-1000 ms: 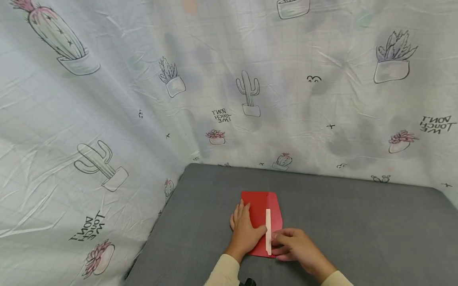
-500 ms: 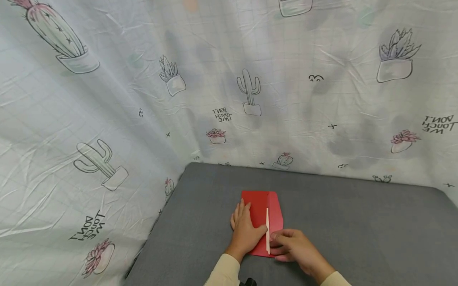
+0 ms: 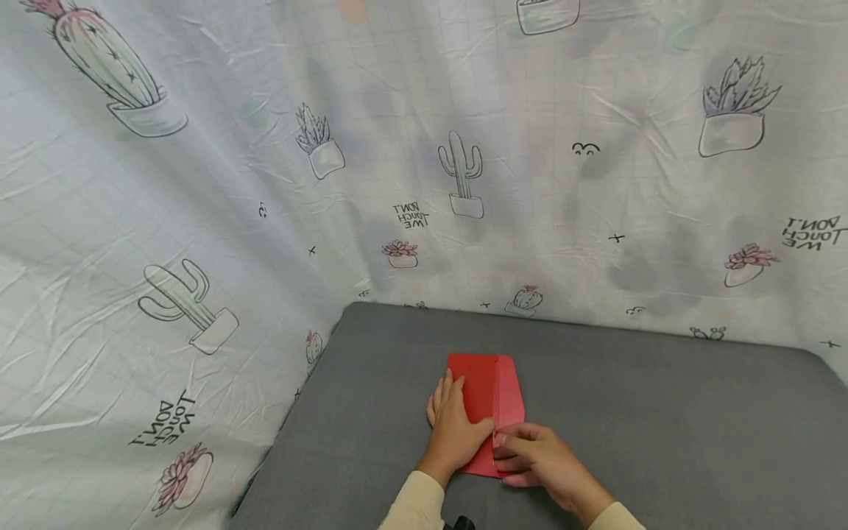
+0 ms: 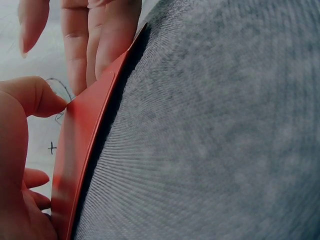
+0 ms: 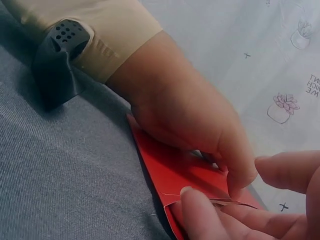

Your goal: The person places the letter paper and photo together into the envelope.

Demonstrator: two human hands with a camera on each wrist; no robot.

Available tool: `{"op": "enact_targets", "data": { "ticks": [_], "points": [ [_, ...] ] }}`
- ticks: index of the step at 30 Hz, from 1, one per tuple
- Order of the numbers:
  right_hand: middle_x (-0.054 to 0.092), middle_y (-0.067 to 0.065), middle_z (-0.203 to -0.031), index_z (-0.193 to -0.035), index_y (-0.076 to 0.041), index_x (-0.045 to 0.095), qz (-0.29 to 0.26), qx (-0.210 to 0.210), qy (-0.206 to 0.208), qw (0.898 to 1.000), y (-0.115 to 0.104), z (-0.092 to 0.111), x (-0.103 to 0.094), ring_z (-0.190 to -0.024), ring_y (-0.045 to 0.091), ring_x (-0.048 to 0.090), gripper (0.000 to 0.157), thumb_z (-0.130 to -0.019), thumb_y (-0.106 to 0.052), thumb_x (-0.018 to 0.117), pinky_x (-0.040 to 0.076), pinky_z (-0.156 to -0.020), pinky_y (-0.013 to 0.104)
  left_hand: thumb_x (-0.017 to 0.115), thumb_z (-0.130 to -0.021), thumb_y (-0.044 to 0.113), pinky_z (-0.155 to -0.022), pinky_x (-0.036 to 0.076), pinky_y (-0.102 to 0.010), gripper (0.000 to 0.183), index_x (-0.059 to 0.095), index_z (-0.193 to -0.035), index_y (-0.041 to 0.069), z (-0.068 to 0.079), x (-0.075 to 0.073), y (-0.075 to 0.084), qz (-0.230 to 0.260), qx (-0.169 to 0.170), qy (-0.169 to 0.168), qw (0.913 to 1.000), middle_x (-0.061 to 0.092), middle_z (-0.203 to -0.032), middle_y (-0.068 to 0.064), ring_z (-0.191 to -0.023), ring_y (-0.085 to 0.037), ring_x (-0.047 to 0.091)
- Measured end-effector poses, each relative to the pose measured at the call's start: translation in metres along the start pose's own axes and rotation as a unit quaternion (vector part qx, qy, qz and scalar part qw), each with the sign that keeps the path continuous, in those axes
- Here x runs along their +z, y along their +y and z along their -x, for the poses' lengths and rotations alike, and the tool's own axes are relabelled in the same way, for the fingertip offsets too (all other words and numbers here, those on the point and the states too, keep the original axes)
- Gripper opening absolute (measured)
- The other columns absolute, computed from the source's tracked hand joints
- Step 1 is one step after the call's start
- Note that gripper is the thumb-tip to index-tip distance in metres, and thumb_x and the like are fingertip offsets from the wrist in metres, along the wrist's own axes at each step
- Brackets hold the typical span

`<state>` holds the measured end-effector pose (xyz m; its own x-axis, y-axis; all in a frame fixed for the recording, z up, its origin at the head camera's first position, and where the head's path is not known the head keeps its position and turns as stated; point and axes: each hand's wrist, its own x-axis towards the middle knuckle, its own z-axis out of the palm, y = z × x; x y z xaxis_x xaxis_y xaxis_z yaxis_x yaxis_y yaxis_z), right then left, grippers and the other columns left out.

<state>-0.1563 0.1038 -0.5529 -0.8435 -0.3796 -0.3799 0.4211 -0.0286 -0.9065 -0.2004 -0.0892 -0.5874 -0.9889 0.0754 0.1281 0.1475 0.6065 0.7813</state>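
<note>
A red envelope [image 3: 478, 386] lies on the grey table, its lighter red flap [image 3: 510, 390] spread out to the right. My left hand [image 3: 453, 434] rests on the envelope, thumb by the opening edge. At the opening's near part, my right hand [image 3: 546, 464] touches the envelope with its fingers. In the left wrist view, the right fingers [image 4: 75, 45] reach extended behind the red edge, with one digit apart. The right wrist view shows the envelope [image 5: 175, 170] gaping slightly near the fingertips. No white slip shows in the head view.
The grey cloth-covered table [image 3: 649, 419] extends to both sides. A pale curtain [image 3: 550, 221] printed with cacti hangs behind it and along the left. A dark wrist device [image 5: 60, 65] sits on the left sleeve.
The white slip along the envelope's opening has narrowed and then slid leftward out of sight into the envelope. The right fingers have shifted slightly left; the left hand has stayed in place.
</note>
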Motion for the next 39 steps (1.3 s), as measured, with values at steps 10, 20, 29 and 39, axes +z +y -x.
{"op": "enact_targets", "data": {
  "ticks": [10,20,29,39],
  "points": [
    [0.073,0.021,-0.127,-0.146,0.012,0.054,-0.010,-0.010,-0.020,1.000,0.003,-0.001,-0.004,-0.110,0.034,0.074,0.056,-0.110,-0.029,0.065,0.063,-0.087,0.045,0.073,-0.084,0.026,-0.122,0.007,-0.068,0.088,0.042,-0.162,-0.003,0.000,-0.001,0.000,0.002,-0.003,-0.010,0.9999,0.023,-0.176,-0.021,-0.160,-0.042,0.018],
    [0.076,0.013,-0.119,-0.137,0.004,0.064,0.009,-0.007,0.035,0.999,0.004,0.008,-0.027,-0.105,0.030,0.075,0.048,-0.110,-0.036,0.065,0.062,-0.086,0.041,0.072,-0.082,0.025,-0.121,0.005,-0.068,0.089,0.043,-0.161,-0.005,-0.003,-0.001,-0.002,-0.005,-0.007,-0.016,0.9998,0.021,-0.176,-0.023,-0.160,-0.044,0.016],
    [0.075,0.009,-0.117,-0.137,0.001,0.067,-0.013,0.001,0.038,0.999,0.007,0.018,-0.042,-0.103,0.024,0.073,0.045,-0.112,-0.036,0.062,0.061,-0.087,0.039,0.083,-0.085,0.018,-0.119,0.009,-0.073,0.067,0.063,-0.147,0.004,-0.002,-0.003,-0.004,-0.033,0.006,-0.012,0.9994,0.023,-0.174,-0.029,-0.158,-0.050,0.018],
    [0.076,0.009,-0.117,-0.136,0.003,0.066,0.005,-0.022,0.084,0.996,0.009,0.022,-0.045,-0.101,0.025,0.073,0.041,-0.112,-0.031,0.063,0.061,-0.084,0.038,0.092,-0.087,0.024,-0.117,0.019,-0.075,0.050,0.076,-0.134,0.016,-0.003,-0.011,-0.001,-0.081,0.005,-0.022,0.9964,0.029,-0.171,-0.030,-0.156,-0.050,0.025]
  ]
}}
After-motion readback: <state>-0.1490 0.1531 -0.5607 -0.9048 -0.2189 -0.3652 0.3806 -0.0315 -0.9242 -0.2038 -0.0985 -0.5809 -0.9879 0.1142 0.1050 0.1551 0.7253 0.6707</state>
